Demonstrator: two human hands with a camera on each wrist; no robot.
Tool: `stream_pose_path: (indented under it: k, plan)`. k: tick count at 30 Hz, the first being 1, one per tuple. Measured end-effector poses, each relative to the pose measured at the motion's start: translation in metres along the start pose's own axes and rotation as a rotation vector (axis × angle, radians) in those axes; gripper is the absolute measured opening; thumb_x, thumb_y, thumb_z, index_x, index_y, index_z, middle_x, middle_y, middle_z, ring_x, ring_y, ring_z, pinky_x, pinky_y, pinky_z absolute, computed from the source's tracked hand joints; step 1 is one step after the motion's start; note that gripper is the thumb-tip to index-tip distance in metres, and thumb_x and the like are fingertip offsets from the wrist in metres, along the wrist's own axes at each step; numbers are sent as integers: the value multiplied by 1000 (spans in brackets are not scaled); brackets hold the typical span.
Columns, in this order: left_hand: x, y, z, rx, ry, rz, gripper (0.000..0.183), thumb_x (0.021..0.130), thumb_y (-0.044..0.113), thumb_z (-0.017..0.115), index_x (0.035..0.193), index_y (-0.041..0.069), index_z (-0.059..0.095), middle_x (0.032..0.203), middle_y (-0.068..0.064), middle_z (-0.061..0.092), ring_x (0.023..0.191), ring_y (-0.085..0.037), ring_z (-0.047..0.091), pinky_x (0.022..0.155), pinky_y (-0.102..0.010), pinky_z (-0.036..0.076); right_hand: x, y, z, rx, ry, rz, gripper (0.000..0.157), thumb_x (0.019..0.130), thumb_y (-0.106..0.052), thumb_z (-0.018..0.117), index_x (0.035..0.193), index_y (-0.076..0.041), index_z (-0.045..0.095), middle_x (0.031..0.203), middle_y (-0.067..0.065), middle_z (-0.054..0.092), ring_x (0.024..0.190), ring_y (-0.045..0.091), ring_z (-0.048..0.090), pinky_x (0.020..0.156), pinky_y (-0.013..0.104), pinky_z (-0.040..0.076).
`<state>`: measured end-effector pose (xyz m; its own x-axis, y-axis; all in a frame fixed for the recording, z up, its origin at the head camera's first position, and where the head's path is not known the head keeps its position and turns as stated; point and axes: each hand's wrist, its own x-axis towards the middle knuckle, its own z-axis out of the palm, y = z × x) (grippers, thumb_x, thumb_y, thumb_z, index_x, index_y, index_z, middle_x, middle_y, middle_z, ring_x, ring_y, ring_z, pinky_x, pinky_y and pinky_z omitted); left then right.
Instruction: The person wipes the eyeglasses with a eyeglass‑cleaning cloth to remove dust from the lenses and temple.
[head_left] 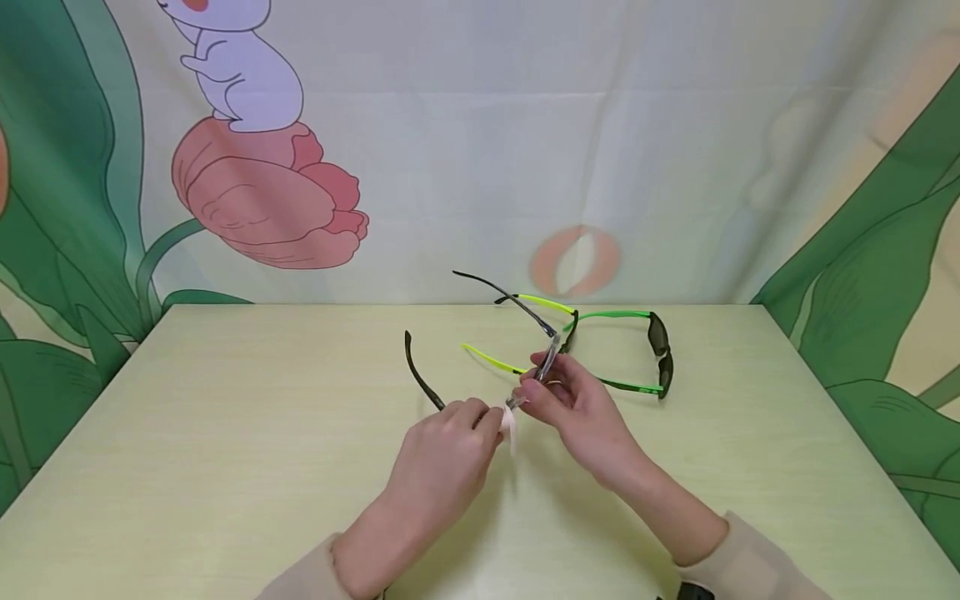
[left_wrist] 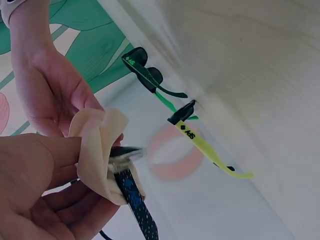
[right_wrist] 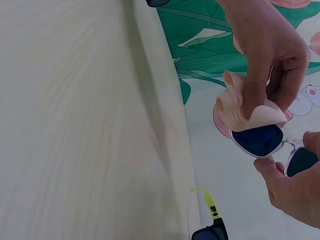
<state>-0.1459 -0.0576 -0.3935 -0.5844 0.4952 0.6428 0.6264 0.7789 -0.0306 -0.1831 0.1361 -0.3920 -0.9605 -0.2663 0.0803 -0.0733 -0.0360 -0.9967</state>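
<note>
A pair of sunglasses (right_wrist: 257,140) with a clear frame and dark blue lenses is held up over the table, its dark temples spread. My left hand (head_left: 447,448) pinches a pale pink cloth (right_wrist: 250,107) folded over one lens, the thumb pressing on it in the right wrist view. The other side of the frame is gripped by my right hand (head_left: 588,412), fingers and thumb near the bridge and second lens. In the left wrist view the cloth (left_wrist: 100,150) wraps round the frame beside a speckled dark temple (left_wrist: 135,205).
Behind my right hand lie yellow-templed sunglasses (head_left: 546,302) and, to their right, green-templed sunglasses (head_left: 660,354), both with temples pointing left. They rest on the pale wooden table (head_left: 247,433) near its back edge. A printed curtain (head_left: 465,167) hangs directly behind.
</note>
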Motion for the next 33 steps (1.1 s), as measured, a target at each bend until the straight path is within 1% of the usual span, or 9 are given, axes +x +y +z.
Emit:
stream_pose_path:
  k: [4, 8, 12, 16, 19, 21, 24, 29, 33]
  plan:
    - [1, -2, -2, 1, -36, 33, 22, 80, 11, 89, 94, 1, 73, 85, -7, 66, 75, -21, 66, 62, -32, 58, 1, -1, -3, -2, 12, -21, 44, 105, -14, 62, 140, 5, 45, 126, 23, 57, 119, 33, 63, 96, 37, 55]
    - [1, -3, -4, 22, -70, 58, 21, 80, 12, 88, 91, 3, 73, 83, -5, 65, 75, -20, 64, 65, -30, 57, 1, -2, -4, -17, 11, -42, 45, 105, -15, 61, 142, 5, 44, 125, 24, 55, 116, 30, 63, 96, 38, 55]
    - [0, -4, -5, 25, -90, 84, 19, 80, 11, 89, 87, 5, 73, 82, -4, 66, 76, -20, 64, 67, -29, 56, 0, -2, -6, -68, 12, -53, 48, 106, -19, 61, 143, 6, 44, 123, 23, 57, 114, 27, 64, 97, 36, 55]
    - [-3, -4, -7, 27, -119, 112, 19, 76, 1, 88, 84, 8, 72, 83, -1, 67, 79, -19, 64, 70, -28, 55, 0, -3, -9, -99, 11, -51, 50, 106, -22, 61, 144, 7, 44, 120, 22, 57, 112, 30, 64, 96, 34, 55]
    - [-4, -4, -9, 36, -143, 125, 24, 72, -9, 84, 82, 10, 72, 84, 0, 67, 80, -19, 63, 70, -27, 55, 0, -3, -12, -96, 2, -42, 51, 106, -23, 61, 144, 7, 44, 119, 22, 57, 111, 32, 64, 94, 35, 56]
    - [-5, -3, -10, 32, -152, 129, 28, 70, -12, 82, 83, 11, 73, 85, 1, 68, 81, -18, 63, 69, -27, 55, 0, -4, -14, -106, -6, -37, 50, 106, -23, 60, 143, 8, 45, 119, 22, 58, 108, 32, 65, 93, 37, 57]
    - [-5, -3, -11, 30, -155, 144, 29, 70, -11, 83, 83, 13, 74, 87, 0, 68, 80, -17, 63, 68, -27, 55, 0, -4, -17, -119, -23, -36, 49, 107, -21, 59, 142, 9, 45, 116, 22, 59, 105, 29, 65, 92, 38, 57]
    - [-5, -3, -13, 36, -161, 157, 28, 71, -6, 87, 82, 16, 73, 88, 1, 69, 80, -16, 63, 67, -26, 55, 2, -5, -26, -123, -67, -43, 44, 108, -19, 55, 138, 13, 48, 115, 21, 61, 106, 26, 64, 92, 39, 57]
    - [-5, -4, -15, 34, -180, 156, 27, 71, -7, 87, 83, 14, 75, 88, 0, 69, 80, -17, 63, 67, -26, 56, 4, -5, -32, -124, -81, -9, 45, 109, -18, 54, 139, 14, 47, 116, 20, 63, 100, 23, 64, 92, 41, 58]
